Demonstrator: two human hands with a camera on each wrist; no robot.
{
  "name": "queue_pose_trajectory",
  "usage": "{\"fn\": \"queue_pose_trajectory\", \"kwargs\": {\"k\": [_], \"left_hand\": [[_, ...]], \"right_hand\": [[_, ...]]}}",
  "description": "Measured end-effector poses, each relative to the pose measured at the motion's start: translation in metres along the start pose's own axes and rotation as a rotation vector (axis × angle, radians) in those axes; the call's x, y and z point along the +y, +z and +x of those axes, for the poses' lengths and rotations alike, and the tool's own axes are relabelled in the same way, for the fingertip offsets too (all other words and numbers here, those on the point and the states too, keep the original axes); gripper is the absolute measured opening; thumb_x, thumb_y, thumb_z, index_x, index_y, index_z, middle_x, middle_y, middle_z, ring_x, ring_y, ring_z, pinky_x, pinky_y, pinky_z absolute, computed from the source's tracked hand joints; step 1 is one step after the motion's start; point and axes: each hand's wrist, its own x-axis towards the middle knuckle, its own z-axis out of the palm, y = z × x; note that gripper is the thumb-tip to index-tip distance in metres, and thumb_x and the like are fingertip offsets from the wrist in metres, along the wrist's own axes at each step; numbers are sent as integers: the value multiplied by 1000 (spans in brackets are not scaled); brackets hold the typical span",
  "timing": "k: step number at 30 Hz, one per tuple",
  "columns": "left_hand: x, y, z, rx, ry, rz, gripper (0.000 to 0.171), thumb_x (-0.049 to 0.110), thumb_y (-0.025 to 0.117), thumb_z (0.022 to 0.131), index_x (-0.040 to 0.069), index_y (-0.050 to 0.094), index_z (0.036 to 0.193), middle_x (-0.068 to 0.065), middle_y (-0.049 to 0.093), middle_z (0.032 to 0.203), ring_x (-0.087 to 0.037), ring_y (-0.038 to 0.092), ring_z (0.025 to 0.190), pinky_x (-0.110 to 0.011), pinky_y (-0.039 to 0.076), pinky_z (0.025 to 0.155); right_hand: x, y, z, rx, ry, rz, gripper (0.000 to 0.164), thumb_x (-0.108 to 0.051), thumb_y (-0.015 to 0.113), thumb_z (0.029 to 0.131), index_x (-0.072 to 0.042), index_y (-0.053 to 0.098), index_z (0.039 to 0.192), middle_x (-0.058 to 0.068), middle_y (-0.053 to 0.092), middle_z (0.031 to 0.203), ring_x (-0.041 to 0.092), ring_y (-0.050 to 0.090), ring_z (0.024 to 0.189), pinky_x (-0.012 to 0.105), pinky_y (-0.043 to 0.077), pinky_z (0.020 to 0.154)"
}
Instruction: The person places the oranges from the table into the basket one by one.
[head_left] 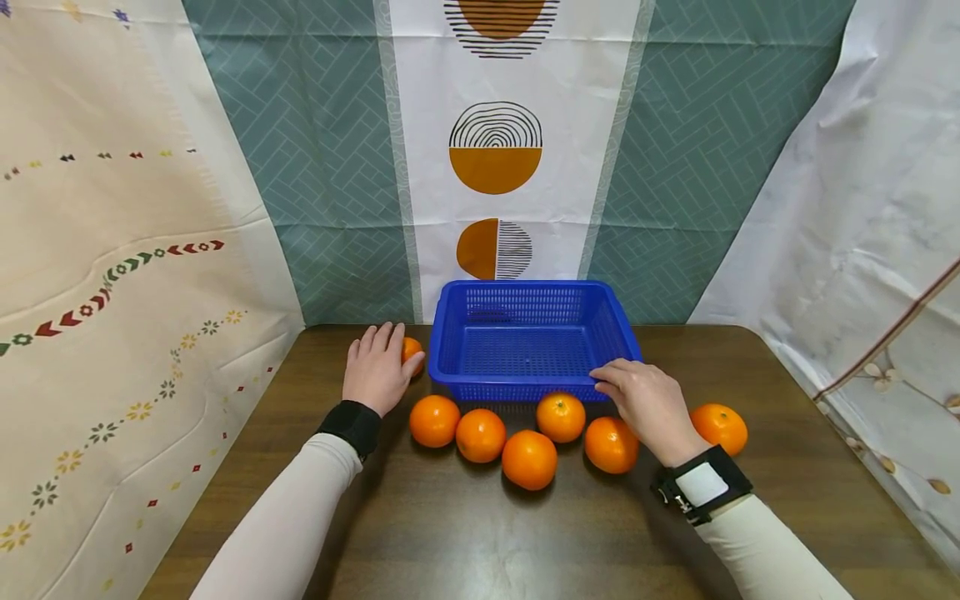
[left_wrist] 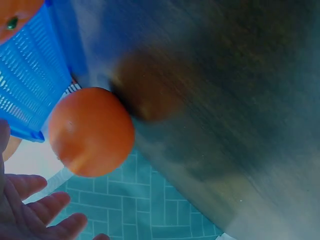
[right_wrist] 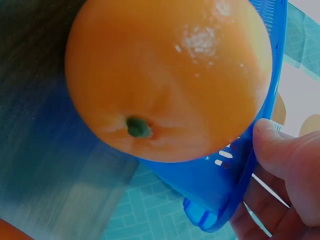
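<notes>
My left hand (head_left: 377, 371) reaches over an orange (head_left: 411, 348) left of the blue plastic basket (head_left: 517, 381), its fingers extended. In the left wrist view the fingers (left_wrist: 47, 205) are spread beside that orange (left_wrist: 91, 132), with a gap between them. My right hand (head_left: 651, 408) pinches the front right part of the basket rim. The right wrist view shows the thumb (right_wrist: 270, 145) on one side of the rim and the fingers on the other. A large orange (right_wrist: 170, 80) with a green stem nub fills much of that view, in front of the basket.
Several oranges, one of them (head_left: 529, 460) closest to me, lie in a loose row before the basket. Another orange (head_left: 720, 429) sits right of my right wrist. The brown wooden table (head_left: 480, 550) ends at a patterned curtain (head_left: 341, 167) behind and cloths at both sides.
</notes>
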Motion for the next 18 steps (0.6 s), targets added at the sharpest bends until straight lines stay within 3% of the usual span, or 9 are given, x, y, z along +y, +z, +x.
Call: {"fn": "queue_pose_trajectory", "kwargs": {"k": [14,18], "left_hand": [[1,13,13,-98,16,37,75,47,66,110,2,44,166,-28,45,167,-51,35,157,-66,28,128],[1,17,13,-90,24,35,73,44,68,110,1,46,164,-29,47,164,-52,38,155,-65,34,126]], "right_hand": [[-2,0,-1,-8,16,6,21,-10,86,97,-7,83,118,10,81,111,36,78,100,58,64,88],[-2,-1,-1,-5,9,7,22,-9,86,96,-6,83,117,11,81,110,36,78,100,58,64,87]]}}
